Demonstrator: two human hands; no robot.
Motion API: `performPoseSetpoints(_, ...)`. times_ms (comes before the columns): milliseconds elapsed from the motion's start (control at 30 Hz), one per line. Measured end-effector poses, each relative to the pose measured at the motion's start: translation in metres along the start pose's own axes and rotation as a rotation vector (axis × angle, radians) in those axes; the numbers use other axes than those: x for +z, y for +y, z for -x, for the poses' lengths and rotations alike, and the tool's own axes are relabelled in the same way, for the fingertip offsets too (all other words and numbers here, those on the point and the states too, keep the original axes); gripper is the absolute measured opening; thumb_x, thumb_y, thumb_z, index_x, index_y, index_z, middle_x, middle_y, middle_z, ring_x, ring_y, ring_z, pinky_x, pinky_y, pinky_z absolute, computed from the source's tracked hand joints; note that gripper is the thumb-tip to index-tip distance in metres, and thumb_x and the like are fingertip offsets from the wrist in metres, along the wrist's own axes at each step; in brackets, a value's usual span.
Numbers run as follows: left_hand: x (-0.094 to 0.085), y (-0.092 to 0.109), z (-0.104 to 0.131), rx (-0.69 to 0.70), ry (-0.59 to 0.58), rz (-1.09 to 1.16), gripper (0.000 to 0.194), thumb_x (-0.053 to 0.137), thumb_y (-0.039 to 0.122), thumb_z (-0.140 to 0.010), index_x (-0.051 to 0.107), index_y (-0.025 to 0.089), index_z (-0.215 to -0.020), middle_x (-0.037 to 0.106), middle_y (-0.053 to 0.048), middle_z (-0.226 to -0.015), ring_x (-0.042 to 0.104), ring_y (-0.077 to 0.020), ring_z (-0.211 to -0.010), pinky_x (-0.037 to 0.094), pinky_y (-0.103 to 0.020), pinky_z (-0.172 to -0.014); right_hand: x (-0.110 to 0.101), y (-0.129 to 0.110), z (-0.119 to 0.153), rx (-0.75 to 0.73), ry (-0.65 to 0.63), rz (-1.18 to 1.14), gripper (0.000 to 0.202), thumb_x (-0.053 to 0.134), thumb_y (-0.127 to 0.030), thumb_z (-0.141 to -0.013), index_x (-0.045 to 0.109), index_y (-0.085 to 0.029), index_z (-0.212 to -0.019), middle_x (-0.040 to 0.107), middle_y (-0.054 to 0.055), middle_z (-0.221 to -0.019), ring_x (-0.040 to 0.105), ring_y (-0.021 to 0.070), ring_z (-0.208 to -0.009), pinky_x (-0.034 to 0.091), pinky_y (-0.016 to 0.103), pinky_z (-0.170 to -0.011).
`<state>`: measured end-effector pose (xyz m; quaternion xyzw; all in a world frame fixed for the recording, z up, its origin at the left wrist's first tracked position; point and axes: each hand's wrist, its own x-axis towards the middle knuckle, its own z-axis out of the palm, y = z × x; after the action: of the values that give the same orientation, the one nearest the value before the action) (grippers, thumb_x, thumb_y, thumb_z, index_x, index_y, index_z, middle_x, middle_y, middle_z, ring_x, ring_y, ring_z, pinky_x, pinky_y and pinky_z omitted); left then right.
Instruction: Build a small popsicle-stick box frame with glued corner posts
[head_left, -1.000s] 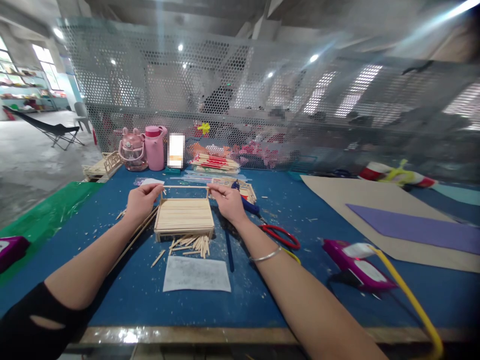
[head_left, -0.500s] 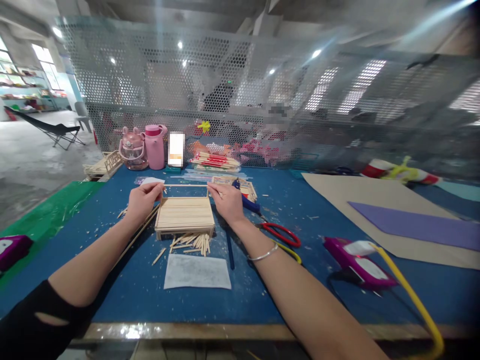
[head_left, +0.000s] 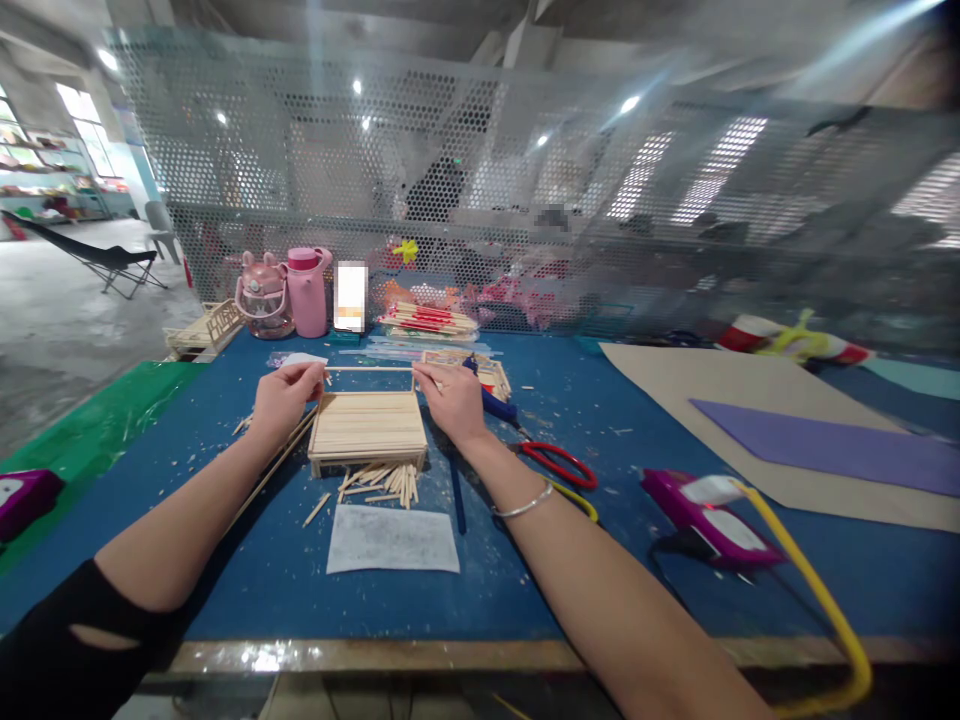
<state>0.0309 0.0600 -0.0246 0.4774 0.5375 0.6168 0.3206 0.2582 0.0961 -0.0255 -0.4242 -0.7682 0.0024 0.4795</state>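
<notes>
A small bed-like frame of thin wooden sticks stands on the blue table, with a flat slatted top. Across its far end runs a thin wooden stick, raised above the slats. My left hand pinches the stick's left end, at the frame's far left corner. At the opposite corner, my right hand has thumb and finger closed on the right end. My fingertips partly cover both joints. Short cut sticks lie loose just in front of the frame, and a pale rectangular sheet is nearer to me.
Right of my hand lie scissors with a red handle and blue-handled pliers. A purple device with a yellow cable sits further right, near purple sheet. Pink bottles and bundled sticks stand along the perforated screen.
The whole view has shifted very slightly. Both hands stay on the ends of the stick, and the frame has not visibly moved on the table.
</notes>
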Motion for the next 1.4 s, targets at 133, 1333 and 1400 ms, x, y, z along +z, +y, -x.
performPoseSetpoints(133,0.000,-0.002,-0.002,0.010,0.018,-0.063,0.034,0.067,0.045,-0.060,0.070,0.013,-0.074,0.062,0.000,-0.057,0.051,-0.0107,-0.053,0.043,-0.023,-0.057,0.001,-0.001,0.001,0.086,0.001,-0.088,0.021,0.052,-0.024,-0.077,0.072,-0.024,-0.085,0.072,0.003,-0.089,0.066,0.0202,-0.086,0.047,0.033,-0.083)
performPoseSetpoints(1333,0.021,0.040,0.108,0.505,-0.660,-0.558,0.025,0.049,0.039,-0.082,0.066,0.021,-0.076,0.065,-0.001,-0.064,0.056,-0.0113,-0.055,0.040,-0.022,-0.054,-0.078,-0.038,0.044,0.206,-0.392,-0.293,0.015,0.036,-0.033,-0.088,0.044,-0.021,-0.085,0.055,-0.001,-0.064,0.047,0.0106,-0.050,0.037,0.023,-0.051)
performPoseSetpoints(1400,0.023,0.034,0.119,0.474,-0.866,-0.716,0.025,0.047,0.038,-0.084,0.067,0.023,-0.081,0.068,-0.001,-0.067,0.059,-0.0138,-0.058,0.038,-0.023,-0.054,-0.083,-0.040,0.058,0.246,-0.638,-0.392,0.012,0.041,-0.031,-0.085,0.043,-0.020,-0.080,0.053,-0.003,-0.061,0.045,0.0091,-0.050,0.037,0.021,-0.049)
